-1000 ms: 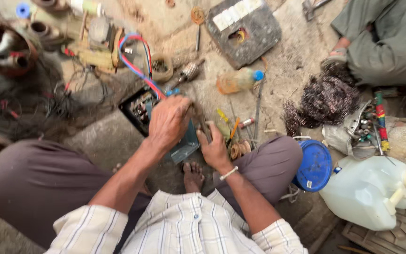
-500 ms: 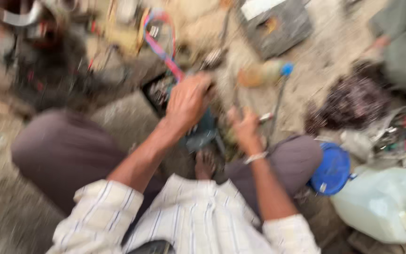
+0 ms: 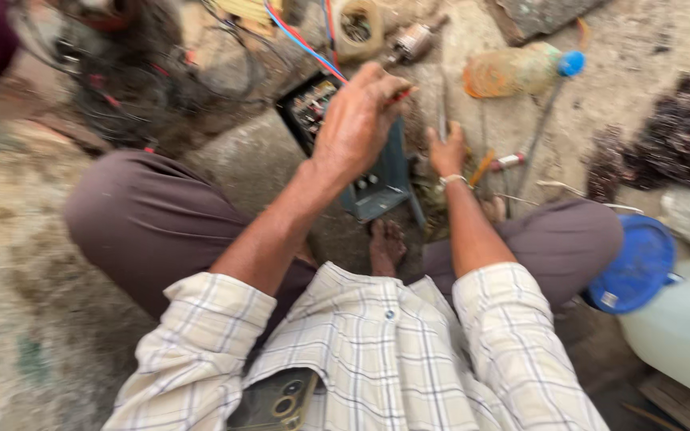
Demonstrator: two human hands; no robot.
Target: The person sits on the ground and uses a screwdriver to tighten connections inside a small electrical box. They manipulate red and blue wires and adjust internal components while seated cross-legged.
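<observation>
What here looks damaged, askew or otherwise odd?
The blue-grey electrical unit under the left hand lies tilted with its cover off, circuit board bared. A plastic bottle lies on its side in the dirt. Motion blur hides finer detail.

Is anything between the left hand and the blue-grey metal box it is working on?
Nothing visible. The left hand rests directly on top of the blue-grey metal box, pinching a thin red item. The right hand lies apart, among the tools beside it.

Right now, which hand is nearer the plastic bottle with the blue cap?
Right. The right hand lies just below-left of the plastic bottle; the left hand is further left, over the blue-grey box.
</observation>
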